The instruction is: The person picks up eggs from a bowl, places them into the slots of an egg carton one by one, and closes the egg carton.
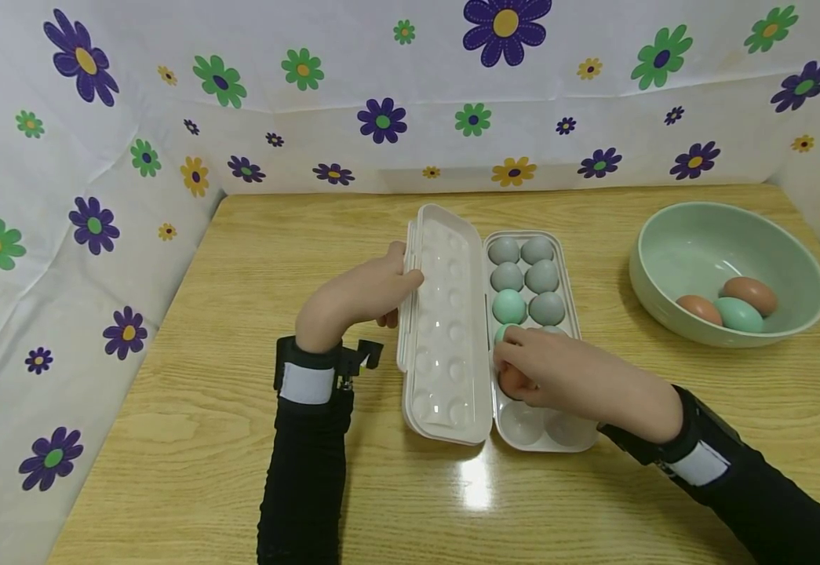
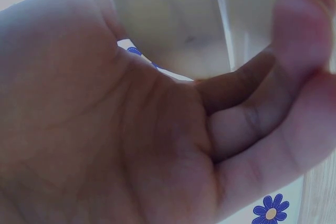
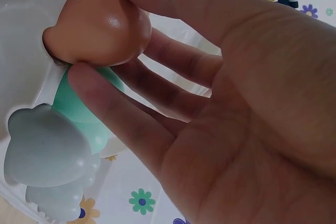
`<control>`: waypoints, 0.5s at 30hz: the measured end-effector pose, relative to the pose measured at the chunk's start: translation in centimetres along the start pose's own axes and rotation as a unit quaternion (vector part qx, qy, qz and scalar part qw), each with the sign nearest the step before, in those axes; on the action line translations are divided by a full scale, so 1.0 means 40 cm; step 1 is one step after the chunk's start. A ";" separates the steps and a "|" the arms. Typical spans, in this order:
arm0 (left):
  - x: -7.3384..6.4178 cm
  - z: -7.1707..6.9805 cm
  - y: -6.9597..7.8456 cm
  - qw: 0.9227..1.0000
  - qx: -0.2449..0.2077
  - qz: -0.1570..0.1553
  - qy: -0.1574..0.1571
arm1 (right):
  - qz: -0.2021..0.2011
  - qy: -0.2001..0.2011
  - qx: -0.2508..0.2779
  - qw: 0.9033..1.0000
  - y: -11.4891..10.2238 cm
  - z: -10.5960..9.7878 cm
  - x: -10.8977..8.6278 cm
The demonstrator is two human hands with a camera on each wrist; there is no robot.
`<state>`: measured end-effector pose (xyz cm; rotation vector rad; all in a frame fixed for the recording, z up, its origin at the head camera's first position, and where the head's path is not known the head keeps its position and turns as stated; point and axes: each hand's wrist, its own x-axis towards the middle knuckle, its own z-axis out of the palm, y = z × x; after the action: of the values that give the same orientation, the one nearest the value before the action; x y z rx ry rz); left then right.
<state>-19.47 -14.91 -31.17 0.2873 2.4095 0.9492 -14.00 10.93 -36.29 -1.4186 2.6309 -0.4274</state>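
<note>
A white plastic egg box lies open on the table, its lid (image 1: pixel 452 314) on the left side and its egg tray (image 1: pixel 522 425) on the right. My left hand (image 1: pixel 360 294) holds the lid's left edge, thumb over the rim. With thumb and fingers, my right hand (image 1: pixel 586 380) grips a brown egg (image 3: pixel 102 24) at a hollow in the tray's nearer half. Beyond it, grey eggs (image 1: pixel 542 277) and a green egg (image 1: pixel 509 306) sit in the hollows; another green one is partly covered by my right hand. The two nearest hollows hold nothing.
At the right stands a pale green bowl (image 1: pixel 692 243) with a green egg (image 1: pixel 739 315) and two brown eggs (image 1: pixel 752 295) inside. The wooden table (image 1: pixel 254 259) meets a flower-patterned cloth (image 1: pixel 424 71) at its back and sides.
</note>
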 end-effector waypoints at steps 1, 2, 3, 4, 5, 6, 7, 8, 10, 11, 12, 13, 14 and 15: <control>0.000 0.000 0.000 1.000 0.001 0.000 0.001 | 0.001 0.000 0.002 1.000 0.000 0.000 0.000; 0.000 0.000 0.000 1.000 0.001 0.000 0.001 | 0.002 -0.001 0.004 1.000 0.000 -0.001 0.000; 0.000 0.000 0.000 1.000 0.001 0.000 0.001 | 0.003 -0.002 0.005 1.000 0.001 -0.001 0.000; 0.001 0.000 0.000 1.000 0.001 0.000 0.001 | 0.004 -0.002 0.006 1.000 0.001 -0.001 0.001; 0.001 0.000 0.000 1.000 0.002 0.000 0.001 | 0.004 -0.003 0.006 1.000 0.002 -0.001 0.001; 0.002 0.000 -0.001 1.000 0.003 0.000 0.000 | 0.005 -0.004 0.006 1.000 0.002 0.000 0.001; 0.002 0.000 -0.001 1.000 0.003 0.000 0.000 | 0.006 -0.004 0.006 1.000 0.003 0.000 0.002; 0.002 0.000 -0.001 1.000 0.004 -0.001 -0.001 | 0.006 -0.005 0.005 1.000 0.003 0.000 0.002; 0.002 0.000 -0.001 1.000 0.005 -0.001 -0.001 | 0.007 -0.006 0.004 1.000 0.003 0.000 0.003; 0.002 0.000 0.000 1.000 0.005 -0.001 -0.001 | 0.007 -0.006 0.004 1.000 0.003 -0.001 0.003; 0.002 0.000 0.000 1.000 0.005 -0.001 -0.001 | 0.008 -0.007 0.004 1.000 0.003 -0.002 0.003; 0.001 0.000 0.000 1.000 0.005 -0.002 -0.001 | 0.010 -0.009 0.005 1.000 0.002 -0.003 0.003; 0.001 0.000 0.000 1.000 0.005 -0.002 -0.001 | 0.011 -0.010 0.006 1.000 0.002 -0.003 0.004; 0.001 0.000 0.000 1.000 0.005 -0.002 -0.001 | 0.012 -0.010 0.008 1.000 0.002 -0.004 0.004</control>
<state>-19.49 -14.89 -31.18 0.2866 2.4138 0.9339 -14.18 10.89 -36.15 -1.3783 2.6198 -0.4271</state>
